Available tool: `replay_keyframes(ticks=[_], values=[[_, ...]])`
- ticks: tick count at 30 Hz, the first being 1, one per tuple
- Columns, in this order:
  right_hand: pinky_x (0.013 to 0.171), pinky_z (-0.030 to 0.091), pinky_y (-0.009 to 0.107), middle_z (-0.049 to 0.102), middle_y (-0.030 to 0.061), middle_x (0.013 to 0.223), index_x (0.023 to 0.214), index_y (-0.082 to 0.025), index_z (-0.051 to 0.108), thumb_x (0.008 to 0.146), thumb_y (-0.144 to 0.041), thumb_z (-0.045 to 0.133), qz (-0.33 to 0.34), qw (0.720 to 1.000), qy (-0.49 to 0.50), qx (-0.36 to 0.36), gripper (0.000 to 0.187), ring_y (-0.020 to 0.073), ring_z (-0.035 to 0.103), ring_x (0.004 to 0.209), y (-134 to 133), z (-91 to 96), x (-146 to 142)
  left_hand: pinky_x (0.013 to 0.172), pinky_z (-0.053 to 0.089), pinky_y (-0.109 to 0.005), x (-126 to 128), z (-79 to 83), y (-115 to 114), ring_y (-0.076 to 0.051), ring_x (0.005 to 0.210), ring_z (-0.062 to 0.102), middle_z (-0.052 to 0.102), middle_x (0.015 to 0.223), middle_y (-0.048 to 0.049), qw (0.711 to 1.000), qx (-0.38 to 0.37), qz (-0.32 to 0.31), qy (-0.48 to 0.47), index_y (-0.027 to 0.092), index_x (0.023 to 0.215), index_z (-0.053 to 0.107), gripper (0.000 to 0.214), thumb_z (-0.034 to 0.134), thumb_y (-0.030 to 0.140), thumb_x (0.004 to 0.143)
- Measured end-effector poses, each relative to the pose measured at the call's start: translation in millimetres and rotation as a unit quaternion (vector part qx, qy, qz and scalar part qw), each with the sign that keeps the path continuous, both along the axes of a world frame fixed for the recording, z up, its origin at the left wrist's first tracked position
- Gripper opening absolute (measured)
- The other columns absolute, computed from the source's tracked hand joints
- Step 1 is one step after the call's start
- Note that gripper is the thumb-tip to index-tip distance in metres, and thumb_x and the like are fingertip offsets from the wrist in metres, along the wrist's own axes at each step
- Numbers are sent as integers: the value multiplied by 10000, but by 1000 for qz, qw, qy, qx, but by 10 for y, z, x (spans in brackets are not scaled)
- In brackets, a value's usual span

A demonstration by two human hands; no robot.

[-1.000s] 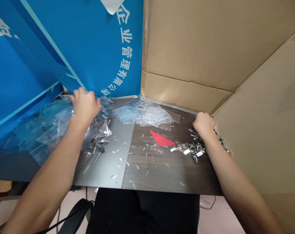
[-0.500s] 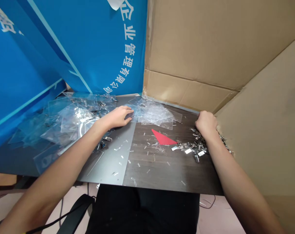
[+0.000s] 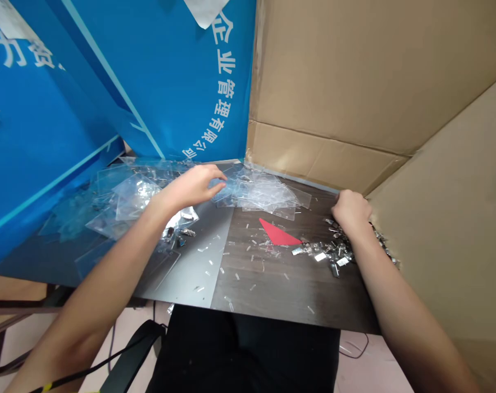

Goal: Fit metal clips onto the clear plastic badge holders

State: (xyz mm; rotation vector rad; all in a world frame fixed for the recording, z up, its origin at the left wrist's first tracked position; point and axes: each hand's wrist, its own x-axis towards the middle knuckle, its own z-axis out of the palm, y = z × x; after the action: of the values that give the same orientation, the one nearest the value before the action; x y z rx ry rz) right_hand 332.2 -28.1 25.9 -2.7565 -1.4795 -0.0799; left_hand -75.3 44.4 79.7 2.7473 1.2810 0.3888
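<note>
My left hand (image 3: 194,184) is raised a little over the table, its fingertips pinching the edge of a clear plastic sleeve (image 3: 225,188) at the left side of a loose pile of clear sleeves (image 3: 268,195). My right hand (image 3: 350,210) is curled with its fingers down in a heap of small metal clips (image 3: 330,251) at the right. What its fingers hold is hidden. A red triangular card (image 3: 278,234) lies between the two piles.
A second spread of clear sleeves with clips (image 3: 125,199) covers the left of the dark table (image 3: 272,289). Small clear scraps litter the middle. A blue banner (image 3: 108,82) stands behind on the left, cardboard walls (image 3: 354,82) behind and on the right.
My left hand moved from the left spread of sleeves across to the middle pile, then lifted slightly with a sleeve edge pinched. My right hand stayed in the clips.
</note>
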Motion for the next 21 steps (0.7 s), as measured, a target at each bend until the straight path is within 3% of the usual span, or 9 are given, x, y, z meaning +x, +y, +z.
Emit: replay_keyframes(ticks=[4,7,9,12,13,15,16,18,21], values=[[979,628,457,786,310,1284,1298,-75,814,983,-80,659,6,1000,-1,2,351,419,790,1247,-3,-43,31,1141,571,-445,-117,559,-617,-273,1234,752,809,1288,-67,992,70,64,-81,204,1260,827,480,491,491,1072],[1012,637,487,787,297,1306,1322,-94,811,985,-87,676,2,1000,1,2,363,426,788,1258,-3,-66,44,1212,541,-492,-414,637,-1223,-301,1311,738,788,1362,3,943,172,240,-154,250,1332,799,546,438,585,1097],[1018,643,504,790,286,1316,1331,-109,810,992,-99,684,2,1000,2,4,362,430,787,1256,-5,-68,35,1299,464,-582,-688,427,-1589,-390,1486,635,689,1573,12,903,169,371,-136,314,1547,673,683,303,682,1106],[1001,651,523,794,281,1318,1335,-126,816,996,-114,692,5,1000,-1,3,361,442,784,1246,-11,-51,-1,1321,326,-829,-1023,-136,-1982,-618,1636,366,565,1748,-35,863,7,504,-35,332,1784,356,1040,257,892,913],[999,648,522,792,285,1324,1339,-126,817,997,-117,692,4,1000,2,0,364,445,781,1251,-13,-43,-14,1336,308,-834,-1073,-337,-2067,-642,1656,300,554,1753,-95,847,-41,530,-23,247,1811,292,1137,249,901,881],[1002,636,507,783,291,1346,1341,-120,819,1007,-125,685,1,1000,11,-10,360,447,771,1271,-16,-31,-34,1366,320,-776,-1059,-684,-2173,-638,1677,260,483,1767,-253,825,-116,552,-19,38,1802,224,1272,255,902,870],[1003,628,495,780,289,1352,1340,-118,819,1012,-130,678,0,1000,14,-13,357,445,767,1279,-17,-32,-37,1374,307,-765,-1005,-815,-2196,-629,1688,247,427,1788,-286,822,-139,553,-18,6,1798,208,1294,275,907,872],[997,618,475,781,278,1351,1333,-117,821,1019,-140,664,1,1000,12,-13,352,436,766,1277,-17,-51,-26,1382,220,-792,-857,-979,-2190,-637,1716,132,290,1832,-338,829,-129,544,-24,-25,1797,158,1308,328,902,891],[948,616,466,795,280,1269,1293,-109,829,996,-154,675,22,1000,-6,12,338,425,784,1196,-9,-102,21,1369,117,-829,-683,-1025,-2078,-646,1724,12,105,1885,-320,844,-94,526,-49,67,1827,40,1264,417,873,931]])
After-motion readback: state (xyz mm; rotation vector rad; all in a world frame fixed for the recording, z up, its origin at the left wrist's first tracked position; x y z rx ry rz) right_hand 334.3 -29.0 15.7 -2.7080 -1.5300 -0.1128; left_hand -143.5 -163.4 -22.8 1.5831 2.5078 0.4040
